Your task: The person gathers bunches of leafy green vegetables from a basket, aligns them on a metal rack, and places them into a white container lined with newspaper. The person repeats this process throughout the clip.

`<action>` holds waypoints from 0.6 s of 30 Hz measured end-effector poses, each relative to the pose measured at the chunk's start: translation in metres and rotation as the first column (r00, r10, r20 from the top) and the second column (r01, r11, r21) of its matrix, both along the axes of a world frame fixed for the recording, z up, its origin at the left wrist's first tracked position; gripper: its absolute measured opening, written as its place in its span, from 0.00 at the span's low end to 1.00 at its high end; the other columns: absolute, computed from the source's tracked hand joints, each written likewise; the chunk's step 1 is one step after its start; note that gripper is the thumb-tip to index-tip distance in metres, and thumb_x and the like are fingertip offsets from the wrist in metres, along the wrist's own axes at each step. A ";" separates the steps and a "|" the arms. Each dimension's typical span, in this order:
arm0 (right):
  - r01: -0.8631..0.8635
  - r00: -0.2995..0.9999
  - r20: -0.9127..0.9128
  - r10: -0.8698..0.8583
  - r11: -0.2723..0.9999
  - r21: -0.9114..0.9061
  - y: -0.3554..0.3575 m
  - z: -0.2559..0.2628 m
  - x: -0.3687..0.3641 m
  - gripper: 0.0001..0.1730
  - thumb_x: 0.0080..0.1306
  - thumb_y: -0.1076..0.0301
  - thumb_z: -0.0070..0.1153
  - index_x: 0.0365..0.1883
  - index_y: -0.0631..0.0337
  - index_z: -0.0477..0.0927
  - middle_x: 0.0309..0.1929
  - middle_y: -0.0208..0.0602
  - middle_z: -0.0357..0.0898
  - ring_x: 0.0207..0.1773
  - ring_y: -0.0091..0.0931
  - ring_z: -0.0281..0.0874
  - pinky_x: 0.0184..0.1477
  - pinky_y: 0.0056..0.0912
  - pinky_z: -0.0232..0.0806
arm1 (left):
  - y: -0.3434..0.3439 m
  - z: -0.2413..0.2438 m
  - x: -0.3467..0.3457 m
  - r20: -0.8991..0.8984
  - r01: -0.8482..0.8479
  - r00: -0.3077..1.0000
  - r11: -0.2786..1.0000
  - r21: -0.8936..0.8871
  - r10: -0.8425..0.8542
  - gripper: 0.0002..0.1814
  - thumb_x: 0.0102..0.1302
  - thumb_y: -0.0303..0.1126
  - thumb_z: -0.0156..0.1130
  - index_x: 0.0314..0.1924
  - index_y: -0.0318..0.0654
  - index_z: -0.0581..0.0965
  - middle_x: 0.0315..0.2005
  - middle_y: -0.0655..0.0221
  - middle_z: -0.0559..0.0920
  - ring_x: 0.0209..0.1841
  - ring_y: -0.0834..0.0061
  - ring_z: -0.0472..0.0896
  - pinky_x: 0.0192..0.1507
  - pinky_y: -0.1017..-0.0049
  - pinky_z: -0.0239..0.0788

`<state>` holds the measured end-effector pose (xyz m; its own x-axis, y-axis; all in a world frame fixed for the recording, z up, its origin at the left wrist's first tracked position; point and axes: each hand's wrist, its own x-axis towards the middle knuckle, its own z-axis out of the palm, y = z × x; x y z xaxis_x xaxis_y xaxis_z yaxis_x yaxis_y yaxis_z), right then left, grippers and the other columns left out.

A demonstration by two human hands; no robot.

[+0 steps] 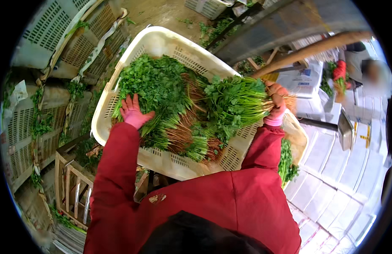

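Note:
A large cream plastic crate (186, 171) stands before me, partly filled with bunches of leafy herbs with reddish roots, which look like coriander (154, 82). My left hand (135, 111) lies with spread fingers on the leaves at the crate's left side. In my right hand (276, 103), above the crate's right side, is a thick bunch of coriander (237, 103), gripped near its roots. Its leaves point left, over the crate. The roots stick out beyond my fingers.
Stacked plastic crates (19, 127) stand at the left, above a wooden frame (69, 193). A metal beam (262, 28) and a wooden pole (313, 50) cross the upper right. Another crate (296, 127) with greens is at my right. Farther right, a co-worker (355, 63) is near white boxes (336, 177).

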<state>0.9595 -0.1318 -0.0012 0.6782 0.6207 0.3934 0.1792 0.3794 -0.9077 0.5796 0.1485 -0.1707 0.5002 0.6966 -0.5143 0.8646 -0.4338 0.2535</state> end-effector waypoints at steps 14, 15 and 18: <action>-0.703 0.593 -0.143 0.793 0.596 0.389 0.111 0.245 -0.289 0.30 0.80 0.47 0.35 0.19 0.54 0.63 0.24 0.32 0.66 0.40 0.42 0.74 0.56 0.56 0.69 | -0.090 0.368 -0.176 0.937 0.092 0.343 0.995 0.040 -0.069 0.61 0.43 0.31 0.74 0.77 0.31 0.51 0.74 0.50 0.60 0.77 0.60 0.56 0.76 0.69 0.44; -0.732 0.472 -0.218 0.854 0.518 0.443 0.124 0.241 -0.333 0.29 0.79 0.44 0.36 0.22 0.53 0.68 0.28 0.31 0.70 0.44 0.42 0.75 0.58 0.56 0.68 | -0.097 0.382 -0.208 0.918 0.034 0.378 0.993 0.115 -0.119 0.66 0.39 0.34 0.78 0.77 0.31 0.50 0.74 0.50 0.59 0.77 0.59 0.56 0.76 0.69 0.44; -0.818 0.183 -0.377 0.908 0.354 0.454 0.176 0.209 -0.464 0.23 0.77 0.42 0.40 0.42 0.54 0.71 0.43 0.33 0.75 0.54 0.41 0.75 0.59 0.54 0.69 | -0.133 0.384 -0.315 0.936 -0.078 0.291 0.980 -0.183 0.198 0.62 0.47 0.39 0.80 0.76 0.33 0.52 0.69 0.53 0.67 0.71 0.64 0.66 0.73 0.71 0.53</action>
